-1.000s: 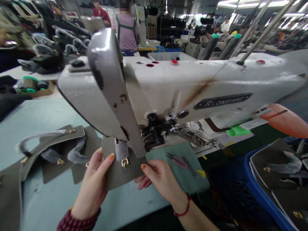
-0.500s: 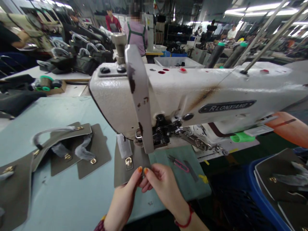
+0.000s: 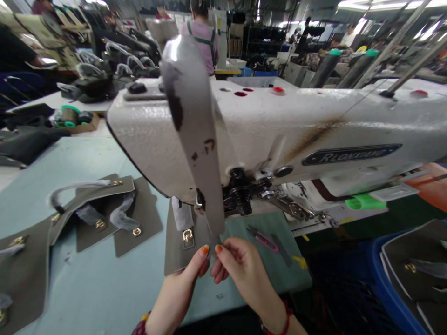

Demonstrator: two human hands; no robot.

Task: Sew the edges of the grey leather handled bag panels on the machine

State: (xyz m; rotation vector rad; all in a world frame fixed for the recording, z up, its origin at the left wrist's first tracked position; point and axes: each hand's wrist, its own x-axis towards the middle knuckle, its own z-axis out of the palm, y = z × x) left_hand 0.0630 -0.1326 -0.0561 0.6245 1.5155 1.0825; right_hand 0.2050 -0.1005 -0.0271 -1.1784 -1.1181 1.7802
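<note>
A grey leather-like bag panel (image 3: pixel 174 256) with a gold buckle (image 3: pixel 187 238) and a plastic-wrapped strap (image 3: pixel 182 216) lies partly beneath the sewing machine head (image 3: pixel 146 135). My left hand (image 3: pixel 183 286) grips the panel's near edge, its thumb on top. Close beside it, my right hand (image 3: pixel 242 272) is closed in a pinch at the panel's lower right corner. The thumb tips almost meet; what the right fingers pinch is too small to make out. Pink-handled thread snips (image 3: pixel 263 239) lie right of my hands.
More grey panels with wrapped handles (image 3: pixel 138 228) lie to the left on the pale blue table (image 3: pixel 94 284). A blue basket (image 3: pixel 377 265) at the right holds further panels. Bags stand on a back table, where a person (image 3: pixel 202 35) faces away. Thread cones (image 3: pixel 326 67) stand behind the machine.
My view has shifted nearer the machine, which looks larger. Both hands keep their place at the panel's edge, with the thumb tips slightly further apart.
</note>
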